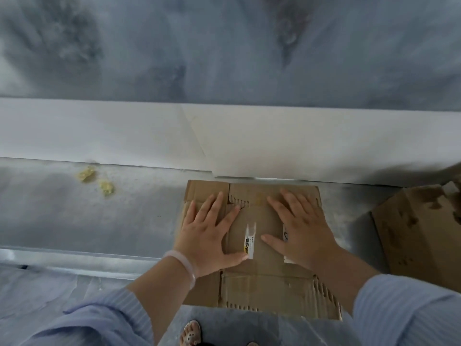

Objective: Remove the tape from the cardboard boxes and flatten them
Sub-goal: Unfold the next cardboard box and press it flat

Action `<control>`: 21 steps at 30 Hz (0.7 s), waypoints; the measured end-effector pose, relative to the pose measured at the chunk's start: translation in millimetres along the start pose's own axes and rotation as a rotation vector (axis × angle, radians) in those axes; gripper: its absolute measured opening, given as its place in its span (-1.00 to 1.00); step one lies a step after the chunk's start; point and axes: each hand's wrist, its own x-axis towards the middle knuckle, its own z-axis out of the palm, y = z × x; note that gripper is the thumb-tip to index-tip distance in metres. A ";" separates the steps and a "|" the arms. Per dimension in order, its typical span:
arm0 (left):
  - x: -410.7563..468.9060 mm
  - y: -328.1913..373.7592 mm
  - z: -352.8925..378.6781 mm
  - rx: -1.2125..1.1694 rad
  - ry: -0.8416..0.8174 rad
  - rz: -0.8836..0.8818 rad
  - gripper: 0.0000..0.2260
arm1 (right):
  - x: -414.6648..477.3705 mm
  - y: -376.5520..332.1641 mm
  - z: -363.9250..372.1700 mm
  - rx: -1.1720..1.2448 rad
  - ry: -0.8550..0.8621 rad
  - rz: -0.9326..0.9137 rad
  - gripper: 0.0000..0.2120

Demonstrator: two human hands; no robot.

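Note:
A brown cardboard box [259, 290] lies flattened on the grey floor against a white wall base. My left hand [209, 236] presses flat on its left half, fingers spread and straight. On the right half my right hand [299, 231] presses down the same way. A scrap of white label with yellow print [250, 239] sticks to the cardboard between my two thumbs. Torn corrugated edges show along the box's near right side and near the top middle.
A second brown cardboard box [421, 233] stands at the right edge, partly cut off. Two crumpled yellowish tape wads [96, 179] lie on the floor to the left. The white wall base [124, 136] runs behind. A sandalled foot [190, 333] shows at the bottom.

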 end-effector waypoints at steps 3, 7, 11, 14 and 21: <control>10.5 -4.1 -4.1 0.008 -0.025 -0.037 -0.08 | 9.3 0.4 5.8 -0.047 -0.091 0.014 -0.11; 20.5 -5.0 -2.4 0.004 -0.039 -0.065 -0.05 | 8.2 0.1 4.3 -0.041 -0.102 0.029 -0.13; 25.2 -6.1 0.4 -0.014 -0.108 -0.063 -0.04 | 10.2 -0.8 4.4 -0.052 -0.127 0.032 -0.13; 23.7 -5.6 -2.1 -0.011 -0.116 -0.064 -0.04 | 10.7 0.0 2.3 -0.051 -0.133 0.023 -0.12; 26.4 -28.5 -16.3 0.002 -0.059 -0.215 -0.15 | -1.2 -3.0 -1.0 -0.016 -0.064 -0.018 -0.22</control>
